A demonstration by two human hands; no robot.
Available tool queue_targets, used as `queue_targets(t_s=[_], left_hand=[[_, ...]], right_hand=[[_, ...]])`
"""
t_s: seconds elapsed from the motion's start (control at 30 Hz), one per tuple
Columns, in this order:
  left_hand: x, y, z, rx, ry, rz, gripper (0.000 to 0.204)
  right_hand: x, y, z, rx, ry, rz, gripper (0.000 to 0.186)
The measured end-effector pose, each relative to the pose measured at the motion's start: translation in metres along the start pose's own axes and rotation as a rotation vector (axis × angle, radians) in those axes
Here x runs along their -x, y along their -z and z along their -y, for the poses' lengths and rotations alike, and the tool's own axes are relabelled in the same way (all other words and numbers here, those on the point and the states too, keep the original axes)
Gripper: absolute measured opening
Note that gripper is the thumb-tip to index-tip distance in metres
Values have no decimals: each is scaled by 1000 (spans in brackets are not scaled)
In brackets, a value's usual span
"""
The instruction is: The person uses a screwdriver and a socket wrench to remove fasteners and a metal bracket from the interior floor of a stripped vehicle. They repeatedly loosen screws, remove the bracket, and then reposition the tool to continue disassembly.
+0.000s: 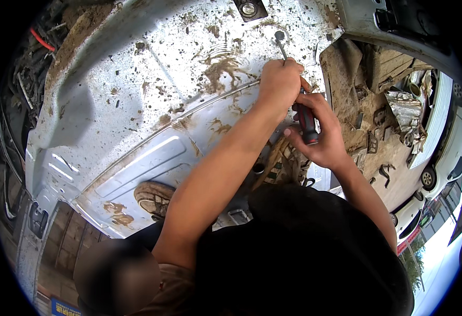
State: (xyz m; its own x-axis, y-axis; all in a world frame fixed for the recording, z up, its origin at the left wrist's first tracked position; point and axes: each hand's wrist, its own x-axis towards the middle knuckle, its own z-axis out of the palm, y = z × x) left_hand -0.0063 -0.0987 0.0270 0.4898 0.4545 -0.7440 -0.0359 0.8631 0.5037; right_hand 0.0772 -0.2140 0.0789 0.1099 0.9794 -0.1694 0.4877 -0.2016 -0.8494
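Observation:
A screwdriver slants across dirty silver sheet metal point(109, 73). My right hand point(326, 126) is curled round its black and red handle point(307, 124), with the thumb on the near side. Farther along, my left hand point(281, 84) is closed in a fist around the screwdriver. Out of that fist runs a thin metal shaft point(283, 51), ending at a round dark spot point(279, 36) on the panel. I cannot tell whether this spot is a hole or a plug. My left hand hides the middle of the tool.
A muddy shoe point(153, 197) rests on the panel at left. Dried mud and specks cover the metal. To the right, the ground holds crumpled metal scrap point(404, 113) and loose parts; white cars point(441, 152) stand beyond. Cables and a red hose point(42, 39) lie at far left.

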Motion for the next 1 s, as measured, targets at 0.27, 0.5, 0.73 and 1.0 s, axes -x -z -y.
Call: queue_targets(t_s=[0.27,0.5,0.73,1.0], left_hand=[[-15,7,7,-96,-87,80,29],[-4,-4,3,19,-28,103,33],[-10,-13,4,104,-14,47,38],[-12,-7,-11,181,86,64,41]], right_hand=[[-9,-1,51,-862,-866,-253,24],[-12,-2,55,-697,-902,-240,34],[-22,7,44,-705,-900,-153,45],[-53,7,42,-710,-930,-167,45]])
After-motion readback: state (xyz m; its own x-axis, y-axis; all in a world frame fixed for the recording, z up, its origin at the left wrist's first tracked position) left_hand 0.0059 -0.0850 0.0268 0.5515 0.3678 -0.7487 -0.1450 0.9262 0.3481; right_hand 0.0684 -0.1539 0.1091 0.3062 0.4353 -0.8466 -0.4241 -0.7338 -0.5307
